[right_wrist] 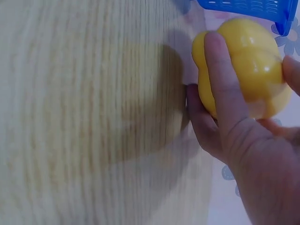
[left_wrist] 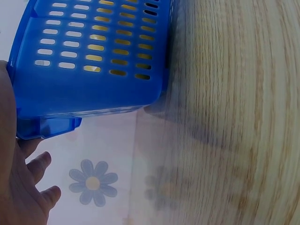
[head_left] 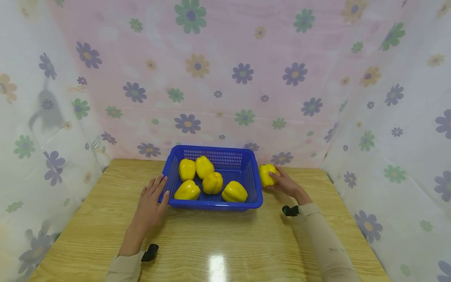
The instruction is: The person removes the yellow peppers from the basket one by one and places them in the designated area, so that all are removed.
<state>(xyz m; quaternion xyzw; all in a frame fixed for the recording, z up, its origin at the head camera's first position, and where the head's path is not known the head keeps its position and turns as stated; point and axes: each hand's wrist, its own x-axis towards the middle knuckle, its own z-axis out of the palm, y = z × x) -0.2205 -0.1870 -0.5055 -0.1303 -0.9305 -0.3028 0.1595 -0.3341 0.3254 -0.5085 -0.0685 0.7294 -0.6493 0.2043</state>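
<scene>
A blue perforated plastic basket [head_left: 215, 204] stands on the table with several yellow bell peppers [head_left: 213, 183] lying inside, mostly toward its left and front. My left hand [head_left: 150, 203] rests at the basket's left rim, fingers extended and thumb by the front left corner. In the left wrist view, the fingertips [left_wrist: 50, 196] reach out past the basket's end. Just outside the right wall, my right hand [head_left: 287, 184] holds another yellow bell pepper [head_left: 266, 175]. The right wrist view shows the thumb laid across this pepper [right_wrist: 255, 65], with fingers around its other sides.
The wooden table [head_left: 197, 243] extends in front of the basket and to both sides. Behind it hangs a flowered cloth [head_left: 218, 105], which continues along the left and right. Dark wrist devices [head_left: 150, 253] show beside both sleeves.
</scene>
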